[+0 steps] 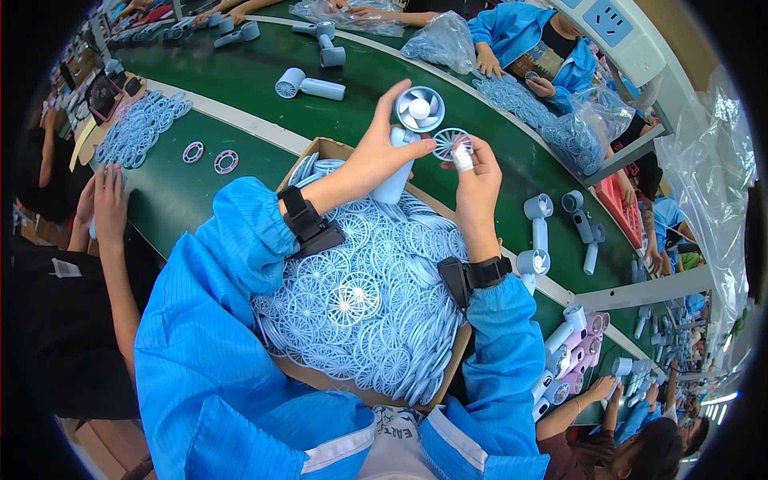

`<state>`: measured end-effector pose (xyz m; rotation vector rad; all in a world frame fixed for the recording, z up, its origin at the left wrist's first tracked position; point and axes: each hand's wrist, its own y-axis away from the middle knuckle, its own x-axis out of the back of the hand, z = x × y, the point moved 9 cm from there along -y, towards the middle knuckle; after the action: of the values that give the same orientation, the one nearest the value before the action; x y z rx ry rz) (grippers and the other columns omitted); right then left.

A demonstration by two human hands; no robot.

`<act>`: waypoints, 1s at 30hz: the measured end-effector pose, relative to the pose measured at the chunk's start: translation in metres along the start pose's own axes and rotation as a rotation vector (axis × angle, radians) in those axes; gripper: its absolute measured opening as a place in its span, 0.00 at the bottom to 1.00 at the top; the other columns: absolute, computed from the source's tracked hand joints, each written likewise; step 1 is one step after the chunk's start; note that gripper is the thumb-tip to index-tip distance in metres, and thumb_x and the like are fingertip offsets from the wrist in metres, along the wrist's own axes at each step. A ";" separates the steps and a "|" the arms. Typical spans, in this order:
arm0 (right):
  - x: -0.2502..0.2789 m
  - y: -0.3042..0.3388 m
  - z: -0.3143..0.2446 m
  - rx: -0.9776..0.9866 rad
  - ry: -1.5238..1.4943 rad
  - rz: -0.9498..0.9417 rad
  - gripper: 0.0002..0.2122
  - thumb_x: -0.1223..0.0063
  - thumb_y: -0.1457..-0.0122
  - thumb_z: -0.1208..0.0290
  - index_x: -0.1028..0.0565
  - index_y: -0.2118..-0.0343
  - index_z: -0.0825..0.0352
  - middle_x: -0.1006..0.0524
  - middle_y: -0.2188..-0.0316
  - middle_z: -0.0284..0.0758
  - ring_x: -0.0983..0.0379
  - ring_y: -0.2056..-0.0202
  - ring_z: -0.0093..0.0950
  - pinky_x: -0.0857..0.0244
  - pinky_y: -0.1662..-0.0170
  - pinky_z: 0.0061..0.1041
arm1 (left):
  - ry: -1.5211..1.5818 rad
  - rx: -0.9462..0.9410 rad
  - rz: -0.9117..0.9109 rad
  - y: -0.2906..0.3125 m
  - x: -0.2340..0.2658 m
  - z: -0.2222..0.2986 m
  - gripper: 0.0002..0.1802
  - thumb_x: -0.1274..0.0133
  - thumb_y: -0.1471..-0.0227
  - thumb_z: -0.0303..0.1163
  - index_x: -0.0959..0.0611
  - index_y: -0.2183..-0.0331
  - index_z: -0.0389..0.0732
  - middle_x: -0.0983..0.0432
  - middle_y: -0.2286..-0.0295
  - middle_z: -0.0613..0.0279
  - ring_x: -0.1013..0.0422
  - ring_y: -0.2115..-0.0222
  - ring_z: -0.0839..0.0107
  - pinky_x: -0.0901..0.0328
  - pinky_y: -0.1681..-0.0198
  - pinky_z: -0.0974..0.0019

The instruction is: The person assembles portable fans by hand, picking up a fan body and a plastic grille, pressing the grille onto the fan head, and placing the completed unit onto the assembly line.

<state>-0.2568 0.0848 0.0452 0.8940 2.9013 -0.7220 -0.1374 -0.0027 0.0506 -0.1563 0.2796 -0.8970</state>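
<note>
My left hand (373,157) is wrapped round a light blue handheld fan (390,182). The fan's round head, its blades uncovered, faces up toward me. Close beside that head, my right hand (478,172) pinches a round spoked fan grille (453,145) by its edge; something white covers one fingertip. The left thumb reaches almost to the grille, and I cannot tell whether it touches. Below both hands, a cardboard box (456,362) is heaped with light blue fan grilles (376,296). Dark straps with small boxes sit on both my wrists.
A green conveyor belt (240,68) crosses ahead, carrying a fan (308,85) and several others at right. At left lie two pink rings (226,162) and a pile of blue rings (148,128). Co-workers sit along both sides. Blue and pink fans (576,352) fill the right.
</note>
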 end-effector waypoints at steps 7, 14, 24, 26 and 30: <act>-0.013 0.005 -0.006 0.036 0.116 -0.063 0.11 0.46 0.44 0.76 0.29 0.58 0.70 0.27 0.62 0.33 0.28 0.65 0.21 0.33 0.63 0.19 | 0.025 -0.188 0.070 0.000 0.005 0.022 0.50 0.42 0.55 0.21 0.51 0.39 0.57 0.29 0.65 0.59 0.28 0.70 0.74 0.30 0.75 0.72; -0.038 0.027 -0.062 0.665 0.902 -0.044 0.20 0.37 0.56 0.80 0.28 0.58 0.67 0.32 0.52 0.42 0.28 0.61 0.32 0.31 0.61 0.24 | 0.075 -0.332 0.109 0.004 0.006 0.030 0.48 0.41 0.56 0.20 0.49 0.39 0.51 0.36 0.53 0.58 0.31 0.59 0.72 0.29 0.72 0.74; -0.043 0.035 -0.077 0.750 0.909 0.022 0.23 0.34 0.59 0.78 0.29 0.57 0.67 0.30 0.52 0.41 0.29 0.54 0.37 0.31 0.54 0.31 | 0.056 -0.429 0.137 0.014 0.001 0.038 0.50 0.39 0.58 0.19 0.49 0.39 0.49 0.39 0.50 0.58 0.35 0.53 0.69 0.34 0.54 0.68; -0.041 0.037 -0.081 0.799 0.889 0.059 0.24 0.34 0.60 0.78 0.29 0.57 0.67 0.29 0.53 0.41 0.29 0.54 0.38 0.31 0.53 0.31 | 0.028 -0.468 0.121 0.016 -0.004 0.041 0.51 0.38 0.59 0.19 0.50 0.39 0.48 0.41 0.50 0.58 0.35 0.52 0.69 0.36 0.50 0.66; -0.041 0.041 -0.083 0.868 0.907 0.051 0.25 0.34 0.60 0.78 0.29 0.56 0.66 0.29 0.52 0.42 0.29 0.53 0.39 0.31 0.53 0.31 | 0.062 -0.481 0.104 0.019 -0.007 0.042 0.51 0.38 0.59 0.20 0.50 0.39 0.47 0.42 0.49 0.58 0.36 0.51 0.68 0.36 0.50 0.66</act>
<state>-0.1913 0.1295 0.1081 1.7168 3.1596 -2.1344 -0.1147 0.0148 0.0871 -0.5546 0.5543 -0.7198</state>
